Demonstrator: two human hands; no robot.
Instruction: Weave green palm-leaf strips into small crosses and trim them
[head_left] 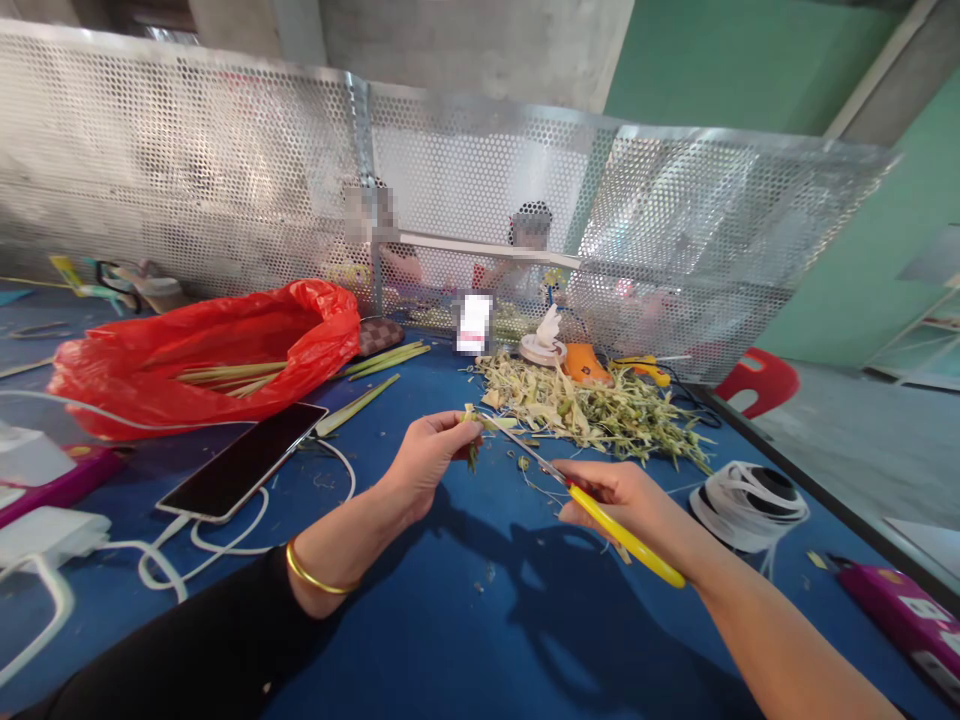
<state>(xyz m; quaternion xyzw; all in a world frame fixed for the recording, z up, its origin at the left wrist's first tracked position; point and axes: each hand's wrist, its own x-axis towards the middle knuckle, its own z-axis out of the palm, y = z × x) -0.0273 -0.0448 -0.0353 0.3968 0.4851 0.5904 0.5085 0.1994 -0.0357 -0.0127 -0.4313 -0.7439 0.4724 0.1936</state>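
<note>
Near the middle of the blue table, my left hand pinches a small green and pale yellow plant piece. My right hand is closed round yellow-handled scissors, whose blades point up and left toward the plant piece. The blade tips are close to my left fingertips; whether they touch the piece is too small to tell. Just beyond my hands lies a heap of pale and green plant scraps.
An open red plastic bag with long stems is at the left, beside a cabled phone. White ribbon spool and purple power strip lie right. Two people sit behind the perforated metal screen.
</note>
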